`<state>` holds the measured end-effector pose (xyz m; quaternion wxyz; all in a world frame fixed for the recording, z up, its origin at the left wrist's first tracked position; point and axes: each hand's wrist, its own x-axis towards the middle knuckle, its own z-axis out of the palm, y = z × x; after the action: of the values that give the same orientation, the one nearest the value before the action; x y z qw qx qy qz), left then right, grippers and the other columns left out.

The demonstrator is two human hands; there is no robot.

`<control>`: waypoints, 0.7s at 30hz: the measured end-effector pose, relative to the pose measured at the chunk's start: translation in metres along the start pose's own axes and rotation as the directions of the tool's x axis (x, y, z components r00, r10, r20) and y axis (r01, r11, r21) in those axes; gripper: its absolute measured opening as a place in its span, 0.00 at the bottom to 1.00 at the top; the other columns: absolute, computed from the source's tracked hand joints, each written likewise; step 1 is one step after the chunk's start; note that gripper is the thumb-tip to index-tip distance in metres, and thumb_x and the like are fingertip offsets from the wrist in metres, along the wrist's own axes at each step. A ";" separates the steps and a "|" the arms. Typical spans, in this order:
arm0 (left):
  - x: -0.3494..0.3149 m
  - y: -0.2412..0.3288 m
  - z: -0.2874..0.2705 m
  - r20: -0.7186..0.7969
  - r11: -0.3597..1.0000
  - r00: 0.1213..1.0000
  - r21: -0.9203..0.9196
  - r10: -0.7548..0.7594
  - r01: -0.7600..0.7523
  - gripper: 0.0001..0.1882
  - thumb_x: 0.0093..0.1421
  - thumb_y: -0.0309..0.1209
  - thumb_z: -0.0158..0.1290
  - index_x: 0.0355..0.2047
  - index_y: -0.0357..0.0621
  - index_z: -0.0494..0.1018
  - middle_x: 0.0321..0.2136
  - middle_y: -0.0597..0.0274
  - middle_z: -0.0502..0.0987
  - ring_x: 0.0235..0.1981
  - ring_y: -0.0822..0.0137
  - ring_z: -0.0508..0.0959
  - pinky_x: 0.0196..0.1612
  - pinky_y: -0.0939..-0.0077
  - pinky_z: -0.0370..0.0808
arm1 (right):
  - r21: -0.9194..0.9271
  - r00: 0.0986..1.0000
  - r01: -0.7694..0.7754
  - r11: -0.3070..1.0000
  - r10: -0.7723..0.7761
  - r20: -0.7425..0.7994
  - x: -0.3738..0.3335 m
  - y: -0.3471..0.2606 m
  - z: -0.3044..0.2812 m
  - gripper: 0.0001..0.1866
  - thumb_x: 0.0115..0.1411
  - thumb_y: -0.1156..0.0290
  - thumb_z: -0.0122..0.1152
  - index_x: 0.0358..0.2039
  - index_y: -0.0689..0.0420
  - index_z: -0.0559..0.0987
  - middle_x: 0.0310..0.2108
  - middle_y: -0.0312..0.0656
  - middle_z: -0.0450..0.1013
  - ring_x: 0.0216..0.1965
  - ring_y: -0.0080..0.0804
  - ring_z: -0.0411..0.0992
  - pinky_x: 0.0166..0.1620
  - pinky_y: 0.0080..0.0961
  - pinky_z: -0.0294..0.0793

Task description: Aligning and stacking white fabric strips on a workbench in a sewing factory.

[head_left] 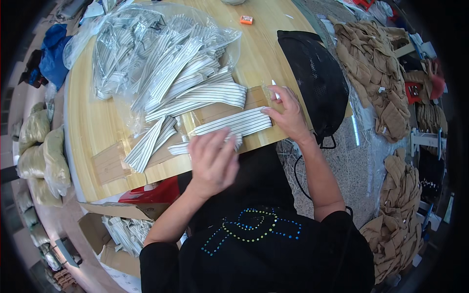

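A white strip of cloth with dark stripes (239, 122) lies flat across a brown cardboard piece (254, 97) taped near the table's front edge. My right hand (290, 115) is at the strip's right end, its thumb touching the cloth. A slim white pen (275, 89) sticks up between its fingers. My left hand (212, 158), slightly blurred, hovers over or rests on the near edge of the cloth with fingers apart; contact cannot be made out. Another striped strip (151, 144) lies crossed over to its left.
A clear plastic bag (122, 58) full of striped strips covers the table's far left. An orange box (246, 20) sits at the back. Right of it lies a black mesh-like item (315, 83). Below the table, a carton (122, 261) holds more strips. Brown garments (373, 68) are piled at right.
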<state>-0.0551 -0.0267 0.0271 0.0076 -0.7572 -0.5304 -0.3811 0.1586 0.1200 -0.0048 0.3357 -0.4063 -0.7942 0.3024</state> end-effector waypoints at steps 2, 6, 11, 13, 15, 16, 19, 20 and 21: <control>0.022 0.018 0.025 0.203 0.999 0.979 -0.031 -0.007 0.014 0.28 0.50 0.30 0.61 0.53 0.38 0.70 0.59 0.51 0.67 0.57 0.52 0.68 0.59 0.52 0.60 | 0.003 0.999 -0.030 1.000 0.030 -0.018 -0.003 0.000 0.002 0.27 0.49 0.78 0.70 0.51 0.58 0.72 0.37 0.40 0.69 0.40 0.32 0.69 0.43 0.27 0.70; 0.020 0.017 0.065 0.353 0.998 0.934 0.043 -0.061 0.049 0.32 0.53 0.37 0.61 0.55 0.35 0.68 0.60 0.49 0.65 0.62 0.50 0.64 0.63 0.47 0.56 | -0.014 1.000 -0.022 1.000 0.022 -0.009 0.001 0.001 0.002 0.28 0.49 0.78 0.70 0.51 0.58 0.73 0.38 0.40 0.69 0.40 0.32 0.70 0.43 0.27 0.71; 0.015 0.007 0.053 0.316 0.994 0.949 -0.112 0.017 0.020 0.29 0.53 0.34 0.61 0.54 0.37 0.69 0.60 0.48 0.66 0.64 0.50 0.63 0.65 0.46 0.53 | -0.015 0.999 -0.030 0.999 0.030 -0.015 -0.001 0.002 -0.002 0.28 0.49 0.78 0.70 0.52 0.58 0.72 0.37 0.39 0.69 0.39 0.31 0.70 0.42 0.25 0.71; 0.010 0.002 0.032 0.279 0.995 0.958 -0.086 0.069 -0.047 0.28 0.52 0.33 0.61 0.53 0.38 0.71 0.59 0.49 0.67 0.63 0.50 0.64 0.65 0.45 0.53 | -0.017 1.000 -0.025 1.000 0.025 -0.013 -0.002 0.005 -0.001 0.28 0.49 0.78 0.70 0.52 0.58 0.72 0.37 0.39 0.69 0.39 0.31 0.70 0.43 0.25 0.71; 0.001 -0.002 0.010 0.179 0.990 0.975 -0.048 0.136 -0.129 0.26 0.49 0.32 0.62 0.50 0.40 0.73 0.57 0.51 0.70 0.60 0.52 0.67 0.64 0.42 0.53 | 0.025 0.999 -0.031 0.999 0.032 -0.026 0.000 0.002 0.001 0.28 0.49 0.78 0.71 0.51 0.58 0.73 0.37 0.39 0.69 0.39 0.31 0.69 0.43 0.25 0.70; -0.005 -0.005 0.000 0.181 0.991 0.974 -0.042 0.136 -0.131 0.26 0.49 0.32 0.62 0.50 0.40 0.73 0.57 0.51 0.70 0.60 0.52 0.67 0.64 0.42 0.53 | 0.031 0.999 -0.028 0.999 0.029 -0.028 0.001 0.001 0.002 0.28 0.49 0.78 0.71 0.51 0.58 0.73 0.37 0.39 0.69 0.39 0.31 0.69 0.43 0.25 0.70; -0.019 -0.017 -0.009 0.200 0.980 0.980 0.196 -0.010 -0.030 0.21 0.48 0.25 0.61 0.45 0.42 0.76 0.49 0.55 0.74 0.51 0.53 0.72 0.62 0.44 0.57 | 0.021 1.000 -0.012 1.000 0.012 -0.023 0.000 -0.001 0.002 0.27 0.49 0.77 0.71 0.51 0.58 0.73 0.36 0.39 0.69 0.39 0.30 0.69 0.43 0.25 0.70; -0.026 -0.024 -0.007 0.195 0.977 0.981 0.211 -0.012 -0.030 0.21 0.48 0.25 0.61 0.45 0.42 0.76 0.49 0.55 0.74 0.51 0.53 0.72 0.62 0.44 0.57 | 0.006 0.999 -0.028 1.000 0.028 -0.026 -0.001 -0.001 0.000 0.27 0.49 0.77 0.71 0.50 0.58 0.73 0.36 0.39 0.69 0.39 0.30 0.69 0.43 0.25 0.70; -0.034 -0.032 -0.006 0.218 0.987 0.976 0.162 -0.018 -0.018 0.18 0.48 0.24 0.58 0.42 0.42 0.76 0.43 0.58 0.73 0.47 0.55 0.72 0.60 0.47 0.59 | -0.011 0.999 -0.044 0.999 0.044 -0.029 0.000 -0.001 -0.001 0.26 0.49 0.76 0.71 0.50 0.58 0.73 0.36 0.39 0.69 0.39 0.30 0.69 0.43 0.25 0.70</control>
<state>-0.0894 -0.0429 -0.0011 0.0111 -0.7913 -0.5574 -0.2509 0.1589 0.1193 -0.0038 0.3381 -0.4300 -0.7818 0.2993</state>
